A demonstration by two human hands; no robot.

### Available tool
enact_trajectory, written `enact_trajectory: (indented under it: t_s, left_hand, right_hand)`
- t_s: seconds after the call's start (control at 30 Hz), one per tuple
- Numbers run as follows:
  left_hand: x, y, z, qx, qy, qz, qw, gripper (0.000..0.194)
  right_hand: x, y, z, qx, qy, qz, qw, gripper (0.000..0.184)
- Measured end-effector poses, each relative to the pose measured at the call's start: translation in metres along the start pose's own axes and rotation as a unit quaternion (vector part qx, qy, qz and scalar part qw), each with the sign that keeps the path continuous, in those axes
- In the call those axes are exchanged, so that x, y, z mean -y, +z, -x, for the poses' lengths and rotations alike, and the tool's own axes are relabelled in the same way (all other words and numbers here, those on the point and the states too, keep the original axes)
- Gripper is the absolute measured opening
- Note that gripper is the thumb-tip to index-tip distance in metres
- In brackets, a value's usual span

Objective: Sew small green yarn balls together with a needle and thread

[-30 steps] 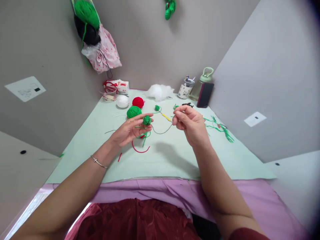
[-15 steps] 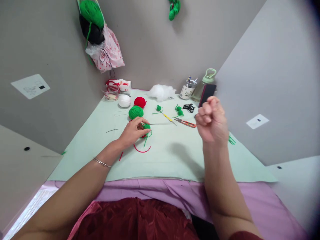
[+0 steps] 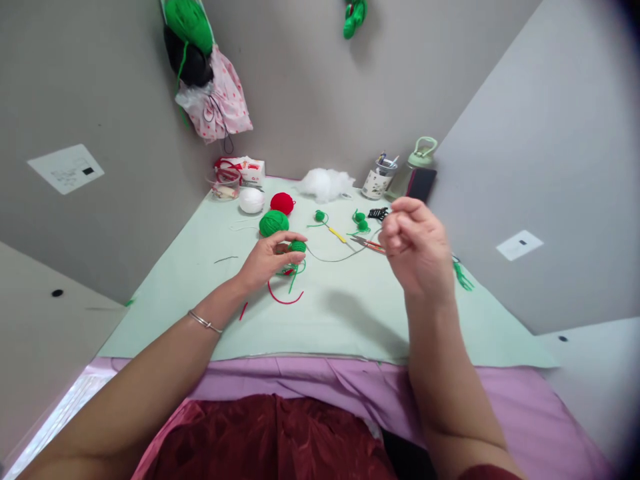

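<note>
My left hand (image 3: 267,261) pinches a small green crocheted piece (image 3: 298,247) between thumb and fingers, above the mat. Below it, loose green yarn ends and a bit of red knitting partly show. A thin dark thread (image 3: 333,260) runs in a slack curve from the green piece toward my right hand (image 3: 416,247). That hand is raised on the right with its fingers closed in a pinch at the thread; any needle there is too small to make out. Just behind my left hand sits a green yarn ball (image 3: 273,223), with a red yarn ball (image 3: 282,203) beyond.
Orange-handled thread snips (image 3: 369,243) and a yellow-handled tool (image 3: 337,235) lie mid-mat near small green crocheted pieces (image 3: 362,225). White stuffing (image 3: 326,185), a pen cup (image 3: 377,180) and a bottle (image 3: 417,160) stand along the back. Red yarn scraps (image 3: 286,302) lie in front.
My right hand has come slightly down and left, its fingers turned. The thread, nearly straight before, now sags in a curve. My left hand holds the green piece more upright.
</note>
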State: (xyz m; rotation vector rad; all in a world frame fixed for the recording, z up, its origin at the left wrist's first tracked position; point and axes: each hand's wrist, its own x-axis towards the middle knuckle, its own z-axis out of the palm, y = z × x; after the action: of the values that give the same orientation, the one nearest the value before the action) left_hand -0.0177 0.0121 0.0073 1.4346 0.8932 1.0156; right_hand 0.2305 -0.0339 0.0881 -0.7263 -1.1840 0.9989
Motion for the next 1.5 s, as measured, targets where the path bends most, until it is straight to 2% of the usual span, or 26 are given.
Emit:
enact_trajectory:
  t_s: [0.2, 0.3, 0.4, 0.47, 0.57, 0.7, 0.83, 1.0, 1.1, 1.2, 1.33, 1.5]
  left_hand:
    - [-0.008, 0.004, 0.006, 0.012, 0.041, -0.005, 0.999, 0.044]
    - [-0.005, 0.008, 0.007, -0.012, 0.094, -0.025, 0.995, 0.046]
    - [-0.003, 0.009, 0.007, -0.045, 0.141, -0.072, 0.986, 0.044]
    - [-0.002, 0.008, 0.007, -0.072, 0.165, -0.114, 0.977, 0.042]
    - [0.001, 0.006, 0.006, -0.094, 0.194, -0.159, 0.964, 0.036]
    - [0.006, 0.007, 0.004, -0.082, 0.203, -0.162, 0.962, 0.024]
    - [0.006, 0.009, 0.004, -0.081, 0.163, -0.089, 0.979, 0.026]
    - [-0.002, 0.006, 0.002, -0.065, 0.096, 0.03, 0.993, 0.031]
    - [-0.006, 0.003, 0.0, -0.042, 0.066, 0.097, 0.992, 0.033]
    - [-0.01, 0.001, -0.001, -0.039, 0.044, 0.159, 0.986, 0.037]
    - [-0.013, -0.001, -0.002, -0.04, 0.027, 0.198, 0.979, 0.04]
    - [-0.012, 0.002, -0.001, -0.032, 0.051, 0.189, 0.98, 0.034]
  right_hand:
    - [-0.036, 0.016, 0.004, 0.02, 0.052, 0.091, 0.994, 0.026]
    - [-0.054, 0.024, 0.008, 0.046, 0.121, 0.09, 0.987, 0.03]
    - [-0.065, 0.031, 0.012, 0.106, 0.205, 0.078, 0.97, 0.032]
    - [-0.066, 0.034, 0.014, 0.133, 0.222, 0.071, 0.963, 0.03]
    - [-0.062, 0.036, 0.016, 0.128, 0.167, 0.061, 0.976, 0.027]
    - [-0.058, 0.039, 0.022, 0.153, 0.097, 0.073, 0.981, 0.028]
    - [-0.061, 0.045, 0.027, 0.201, 0.107, 0.09, 0.97, 0.03]
    - [-0.063, 0.048, 0.03, 0.217, 0.133, 0.067, 0.965, 0.029]
    - [-0.062, 0.047, 0.031, 0.231, 0.126, 0.061, 0.963, 0.024]
    - [-0.061, 0.045, 0.031, 0.219, 0.079, 0.086, 0.969, 0.018]
    - [-0.058, 0.041, 0.028, 0.168, 0.009, 0.14, 0.976, 0.014]
    - [-0.057, 0.041, 0.026, 0.116, 0.028, 0.173, 0.978, 0.021]
